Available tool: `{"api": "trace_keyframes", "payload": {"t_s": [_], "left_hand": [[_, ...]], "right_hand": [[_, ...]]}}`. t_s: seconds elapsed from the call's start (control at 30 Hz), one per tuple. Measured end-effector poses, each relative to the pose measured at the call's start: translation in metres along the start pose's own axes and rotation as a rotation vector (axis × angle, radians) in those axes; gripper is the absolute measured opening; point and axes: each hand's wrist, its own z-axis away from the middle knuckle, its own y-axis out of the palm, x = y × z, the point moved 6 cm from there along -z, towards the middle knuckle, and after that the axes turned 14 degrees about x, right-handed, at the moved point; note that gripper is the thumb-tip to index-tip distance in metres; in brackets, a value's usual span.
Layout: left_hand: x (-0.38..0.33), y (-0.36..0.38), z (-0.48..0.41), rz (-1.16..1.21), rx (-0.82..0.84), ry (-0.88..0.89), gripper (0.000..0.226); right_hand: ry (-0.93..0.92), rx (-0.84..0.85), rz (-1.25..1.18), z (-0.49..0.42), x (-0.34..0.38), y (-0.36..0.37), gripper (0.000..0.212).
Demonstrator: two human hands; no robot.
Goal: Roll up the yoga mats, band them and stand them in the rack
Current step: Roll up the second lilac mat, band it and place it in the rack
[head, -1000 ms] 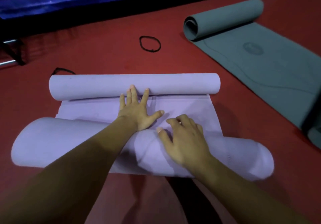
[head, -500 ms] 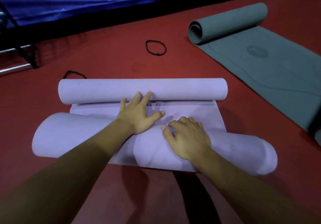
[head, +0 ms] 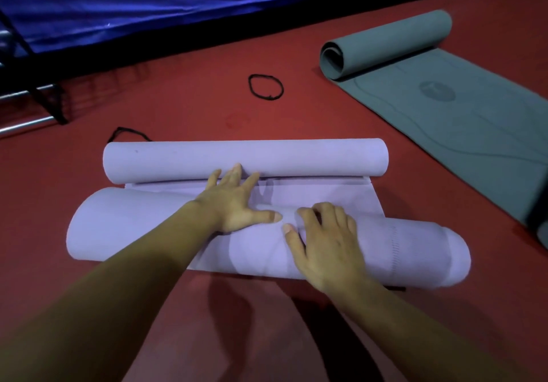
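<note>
A lilac yoga mat (head: 139, 230) lies across the red floor in front of me, rolled thick at the near side, with its far end curled into a thinner roll (head: 296, 157). Only a narrow flat strip shows between the two rolls. My left hand (head: 234, 203) presses flat on the near roll, fingers spread and reaching the far curl. My right hand (head: 326, 242) rests palm down on the near roll, fingers bent over its top. A black elastic band (head: 266, 87) lies on the floor beyond. Another black band (head: 129, 133) peeks out behind the far curl's left end.
A grey-green mat (head: 462, 114) lies partly unrolled at the right, its far end curled up. A blue padded mat (head: 178, 2) runs along the back. Metal bars with a black frame (head: 32, 108) stand at the far left. Red floor surrounds everything.
The near roll has moved forward and grown thicker, so the flat strip is narrower. Both hands have travelled forward with it, and my left fingertips now touch the far curl.
</note>
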Motion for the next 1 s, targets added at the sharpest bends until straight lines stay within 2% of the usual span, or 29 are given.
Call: {"api": "trace_keyframes", "payload": {"t_s": [0.1, 0.27, 0.4, 0.47, 0.53, 0.6, 0.67, 0.77, 0.87, 1.0], "left_hand": [[0.000, 0.000, 0.000, -0.017, -0.032, 0.006, 0.126], [-0.002, 0.002, -0.003, -0.045, -0.208, -0.002, 0.113], [-0.002, 0.008, -0.002, -0.089, -0.250, -0.008, 0.125], [-0.002, 0.004, -0.005, -0.092, -0.248, -0.001, 0.123], [-0.002, -0.003, -0.007, -0.058, -0.225, 0.016, 0.123], [-0.001, -0.013, -0.010, -0.021, -0.210, 0.029, 0.123], [0.000, -0.021, -0.014, 0.000, -0.215, 0.028, 0.119], [0.000, -0.025, -0.017, 0.005, -0.304, 0.006, 0.100], [0.002, -0.021, -0.012, -0.043, -0.433, -0.015, 0.090], [0.005, -0.016, -0.009, -0.139, -0.410, -0.022, 0.100]], "right_hand": [[-0.020, -0.026, 0.053, -0.006, -0.002, 0.007, 0.037], [0.013, 0.115, 0.066, -0.035, -0.008, 0.011, 0.046], [0.009, 0.177, 0.056, -0.044, -0.010, 0.011, 0.050], [0.021, 0.224, 0.019, -0.051, -0.010, 0.011, 0.055], [0.003, 0.179, -0.026, -0.055, -0.010, 0.008, 0.053], [0.006, 0.035, -0.034, -0.049, -0.009, 0.001, 0.042], [0.042, -0.025, -0.027, -0.038, -0.007, 0.004, 0.035], [0.068, -0.044, 0.015, -0.035, -0.005, 0.011, 0.035], [0.110, -0.018, 0.047, -0.056, -0.010, 0.014, 0.038], [0.156, 0.130, 0.015, -0.084, -0.015, 0.016, 0.050]]}}
